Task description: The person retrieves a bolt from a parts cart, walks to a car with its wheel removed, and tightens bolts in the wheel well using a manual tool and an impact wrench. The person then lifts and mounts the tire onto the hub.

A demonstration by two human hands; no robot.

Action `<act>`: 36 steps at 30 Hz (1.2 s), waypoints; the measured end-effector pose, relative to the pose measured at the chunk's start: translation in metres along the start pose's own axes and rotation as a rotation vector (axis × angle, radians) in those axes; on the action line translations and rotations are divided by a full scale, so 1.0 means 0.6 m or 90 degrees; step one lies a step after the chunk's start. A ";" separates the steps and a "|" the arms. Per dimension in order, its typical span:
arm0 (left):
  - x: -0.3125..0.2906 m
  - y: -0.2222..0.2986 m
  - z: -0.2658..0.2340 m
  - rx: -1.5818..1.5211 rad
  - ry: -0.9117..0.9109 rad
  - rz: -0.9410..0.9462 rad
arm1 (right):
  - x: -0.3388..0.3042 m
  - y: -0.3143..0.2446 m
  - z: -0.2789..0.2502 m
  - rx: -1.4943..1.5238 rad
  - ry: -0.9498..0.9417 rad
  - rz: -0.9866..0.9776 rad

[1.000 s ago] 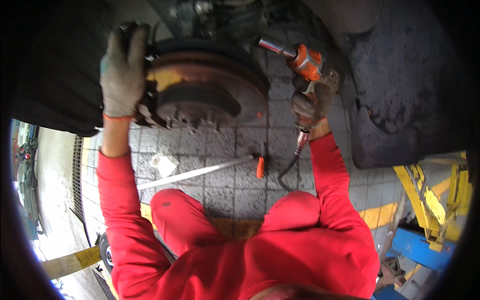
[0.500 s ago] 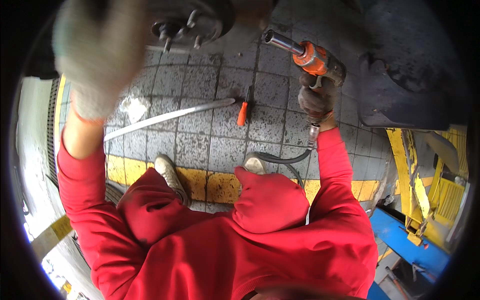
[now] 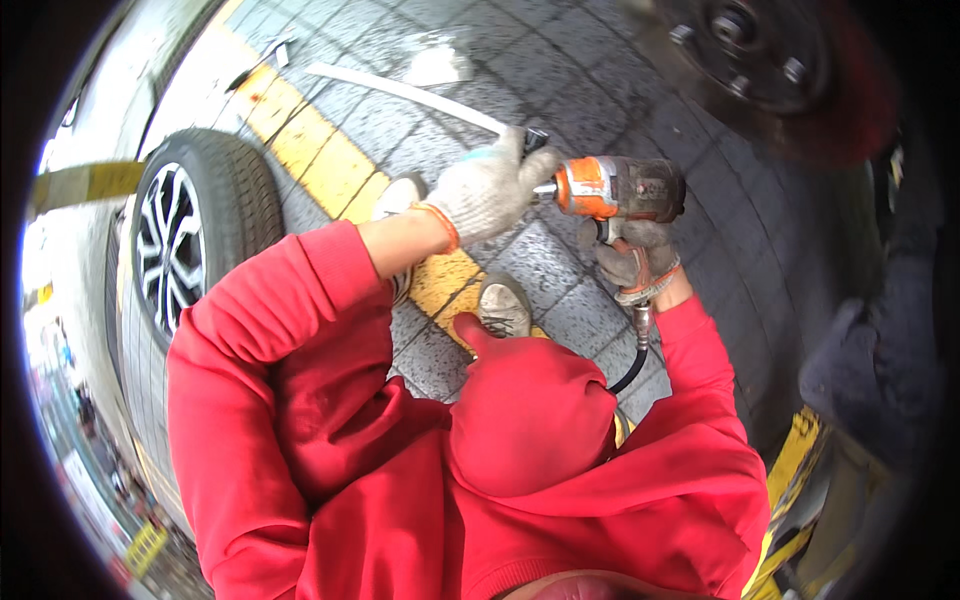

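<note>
My right hand [image 3: 640, 255], in a dirty work glove, is closed round the handle of an orange and dark impact wrench [image 3: 620, 188], its fingers near the trigger. The wrench points left, and an air hose [image 3: 630, 372] hangs from the fitting under its handle. My left hand [image 3: 485, 195], in a pale knit glove, is closed at the wrench's front on the metal socket [image 3: 544, 190]. Most of the socket is hidden by the fingers. By the fingertips shows a small dark piece [image 3: 537, 140] that I cannot make out.
A wheel hub with studs [image 3: 745, 55] is at the upper right. A wheel with its tyre [image 3: 215, 215] stands at the left. On the tiled floor lie a long pale bar [image 3: 400, 90] and, by the yellow line, a tool [image 3: 262, 62]. Yellow metal equipment [image 3: 790, 470] is at lower right.
My view has turned, bringing the wheel into sight and the hub to the upper right. My left hand has come from the upper left onto the socket of the wrench in my right hand.
</note>
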State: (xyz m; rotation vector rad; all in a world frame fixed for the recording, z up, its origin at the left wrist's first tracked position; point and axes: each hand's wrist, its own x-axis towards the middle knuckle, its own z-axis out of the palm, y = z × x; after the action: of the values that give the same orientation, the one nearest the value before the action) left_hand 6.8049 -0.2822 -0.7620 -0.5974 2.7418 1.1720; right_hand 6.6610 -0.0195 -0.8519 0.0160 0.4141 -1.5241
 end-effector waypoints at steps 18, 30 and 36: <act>-0.175 -0.490 -0.020 0.225 -0.202 -0.310 | -0.331 0.166 -0.165 -1.301 0.732 0.027; -0.169 -0.519 0.022 0.270 -0.183 -0.307 | -0.125 0.069 -0.135 -1.115 0.868 0.183; -0.174 -0.526 -0.004 0.040 -0.056 -0.393 | 0.074 0.079 -0.183 -0.989 0.991 -0.058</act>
State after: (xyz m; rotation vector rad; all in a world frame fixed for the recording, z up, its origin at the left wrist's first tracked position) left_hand 7.0248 -0.4488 -0.9478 -1.2289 2.2434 0.9219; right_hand 6.6786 -0.0304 -0.9779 -0.0400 2.7107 -0.6069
